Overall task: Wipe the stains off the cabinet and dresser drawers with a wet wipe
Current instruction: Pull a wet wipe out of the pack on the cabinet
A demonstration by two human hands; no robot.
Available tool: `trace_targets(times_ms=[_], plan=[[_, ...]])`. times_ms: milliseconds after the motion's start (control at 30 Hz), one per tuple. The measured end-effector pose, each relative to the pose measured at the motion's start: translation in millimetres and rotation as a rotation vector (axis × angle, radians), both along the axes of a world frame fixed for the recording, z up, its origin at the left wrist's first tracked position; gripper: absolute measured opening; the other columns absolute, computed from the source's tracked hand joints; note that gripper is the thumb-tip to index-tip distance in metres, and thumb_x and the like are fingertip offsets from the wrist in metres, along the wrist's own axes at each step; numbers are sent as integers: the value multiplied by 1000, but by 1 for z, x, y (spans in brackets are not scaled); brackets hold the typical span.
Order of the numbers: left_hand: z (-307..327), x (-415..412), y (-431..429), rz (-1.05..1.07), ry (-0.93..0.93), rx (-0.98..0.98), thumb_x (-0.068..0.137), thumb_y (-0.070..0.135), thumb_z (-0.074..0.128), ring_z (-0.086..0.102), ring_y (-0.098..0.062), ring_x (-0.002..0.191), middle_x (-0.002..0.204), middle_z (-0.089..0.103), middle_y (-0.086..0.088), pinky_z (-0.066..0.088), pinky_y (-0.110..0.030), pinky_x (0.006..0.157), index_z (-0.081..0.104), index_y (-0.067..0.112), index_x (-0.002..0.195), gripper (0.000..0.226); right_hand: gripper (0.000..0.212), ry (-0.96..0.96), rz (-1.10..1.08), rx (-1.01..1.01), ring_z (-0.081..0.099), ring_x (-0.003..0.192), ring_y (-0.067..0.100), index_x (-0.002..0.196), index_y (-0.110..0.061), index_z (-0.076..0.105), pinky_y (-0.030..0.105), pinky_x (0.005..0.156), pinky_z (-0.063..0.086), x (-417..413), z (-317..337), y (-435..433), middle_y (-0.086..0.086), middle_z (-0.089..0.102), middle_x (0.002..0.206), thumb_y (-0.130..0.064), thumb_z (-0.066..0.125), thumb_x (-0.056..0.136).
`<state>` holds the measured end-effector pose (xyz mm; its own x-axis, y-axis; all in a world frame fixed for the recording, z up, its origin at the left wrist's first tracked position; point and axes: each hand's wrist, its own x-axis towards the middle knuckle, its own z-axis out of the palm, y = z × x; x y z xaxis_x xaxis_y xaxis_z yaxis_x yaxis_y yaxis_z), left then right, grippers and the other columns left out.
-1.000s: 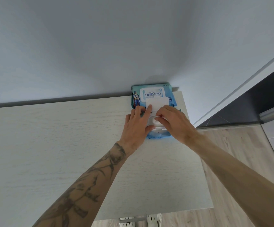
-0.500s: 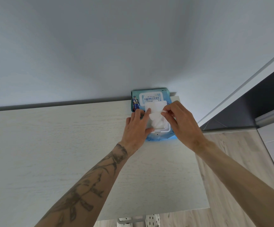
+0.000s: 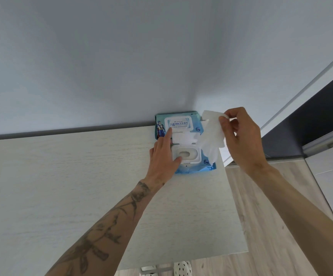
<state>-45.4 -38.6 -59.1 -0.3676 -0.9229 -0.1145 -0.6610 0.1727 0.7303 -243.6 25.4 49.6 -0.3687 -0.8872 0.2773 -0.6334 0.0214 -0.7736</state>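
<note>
Since half a second ago the wet wipe (image 3: 211,136) has come out of the dispenser and risen to the right of centre. It now hangs crumpled and half unfolded, its lower tail dangling in front of the open pack's right edge. Our right hand (image 3: 241,136) holds it by the top corner, thumb and first fingers (image 3: 223,124) pinching the sheet.

Just left of it the nearer wet wipe pack (image 3: 193,169) lies flat, with its white lid (image 3: 183,137) flipped back and the oval opening (image 3: 184,154) showing. A second pack (image 3: 178,123), lid closed, lies just behind it against the wall (image 3: 102,56). Our left hand (image 3: 162,158) rests on the open pack's left side with its fingers straight and slightly spread. The thumb sits on the dispenser frame, pinning the pack to the pale wood-grain surface (image 3: 72,186).

We judge that the left hand should go on pressing until the tail is plainly free, so the pack does not lift and no second sheet follows. Next we would press the lid shut so the rest stay moist. We would then fold the sheet into a flat pad before going to the stains, since a bunched wipe cleans poorly. No stains or drawer fronts show from here, only wooden floor (image 3: 261,206) at lower right.
</note>
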Motion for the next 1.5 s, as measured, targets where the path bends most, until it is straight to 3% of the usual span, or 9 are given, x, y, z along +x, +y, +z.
trace_targets(times_ms=[100,200,333,433,600,767,1100,1267,1500], plan=[[0,4,6,-2,64,-7,94,9,65,38,-2,119,131,45,8,30,-40,122,53,23,140,49,7,-59,-28,-4,62,80,-3,108,-19,49,9,65,51,-2,2,4,-19,60,93,-24,52,111],[-7,6,12,-33,54,-56,100,25,56,38,2,114,123,45,11,31,-36,119,65,21,123,25,7,-103,-39,-27,60,76,0,105,-19,50,17,65,50,-1,2,4,-14,63,88,-21,54,110],[-16,-2,16,-29,-48,-150,101,39,65,43,-9,122,124,44,8,24,-24,110,64,25,119,23,7,-108,-9,-5,63,80,5,103,-17,54,16,65,51,3,-1,6,-11,66,90,-19,57,109],[-27,-8,20,12,-81,-209,95,33,75,44,-15,124,127,44,6,29,-30,112,63,28,119,28,9,-96,24,45,63,84,-9,106,-15,53,8,66,51,7,-8,8,-21,63,95,-22,57,108],[-32,-16,25,102,-97,-189,93,32,76,43,-13,125,129,41,8,32,-41,115,64,32,118,28,7,-108,25,52,66,84,10,104,-22,56,19,67,54,9,-19,11,-17,68,93,-26,60,107],[-25,-12,33,50,-148,-191,99,32,68,44,-18,134,138,45,3,29,-42,120,63,28,129,31,6,-100,51,38,66,85,10,105,-26,57,18,69,55,16,-23,18,-21,67,92,-27,62,106],[19,70,102,8,-272,-417,106,30,58,44,-24,145,156,50,-5,36,-46,121,55,20,148,44,10,-88,74,40,67,84,6,105,-25,58,13,65,55,65,-7,72,-26,63,96,-30,66,103],[29,121,150,-24,-327,-477,109,36,48,38,-21,150,160,45,-3,30,-44,126,49,21,153,46,12,-91,19,13,65,80,6,107,-17,65,9,65,50,107,4,127,-9,70,97,-28,68,102],[19,200,237,-48,-335,-542,108,38,41,44,-22,146,155,50,-4,37,-47,121,54,19,149,47,5,-93,-105,-96,64,83,7,100,-22,65,8,66,51,171,6,234,-22,66,86,-23,69,102]])
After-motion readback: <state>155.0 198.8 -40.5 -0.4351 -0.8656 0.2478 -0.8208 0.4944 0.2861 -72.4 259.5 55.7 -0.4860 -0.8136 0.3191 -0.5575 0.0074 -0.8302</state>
